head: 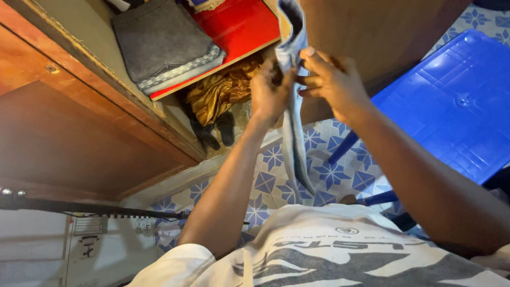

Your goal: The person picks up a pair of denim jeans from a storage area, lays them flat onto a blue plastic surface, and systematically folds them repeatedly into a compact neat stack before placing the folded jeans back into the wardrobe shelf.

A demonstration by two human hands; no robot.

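A pale blue denim garment [294, 133] hangs in a long folded strip in front of me, its upper end rising toward the wardrobe shelf. My left hand [270, 95] grips it from the left at about mid-height. My right hand [332, 79] pinches the same fabric from the right, fingers curled around its edge. Both hands are close together in front of the open wooden wardrobe [95, 122].
On the red-lined shelf [239, 29] lies a folded dark grey garment [162, 45]. Below it sit a golden crumpled cloth [220, 90] and dark shoes [215, 133]. A blue plastic table [451, 101] stands at right on the blue-patterned tile floor [329, 175].
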